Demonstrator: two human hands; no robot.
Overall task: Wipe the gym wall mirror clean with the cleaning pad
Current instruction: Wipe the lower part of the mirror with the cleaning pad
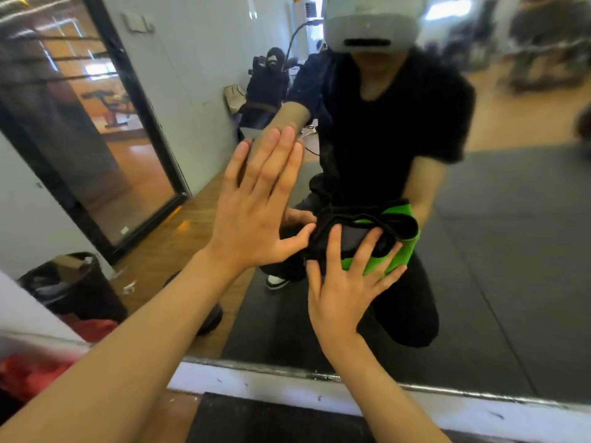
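At centre frame the left hand point(256, 215) lies flat against the mirror point(499, 251), fingers straight and together. Lower right of it, the right hand point(347, 279) presses the green-and-black cleaning pad point(367, 241) onto the glass with splayed, straight fingers.

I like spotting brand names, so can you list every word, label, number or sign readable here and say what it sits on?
No text can be read anywhere in this view.
Small white sticker low on the black-framed glass panel: too small and blurred to read.
White wall plate seen in the mirror: nothing legible on it.
Green and black cleaning pad under the right hand: no visible label.
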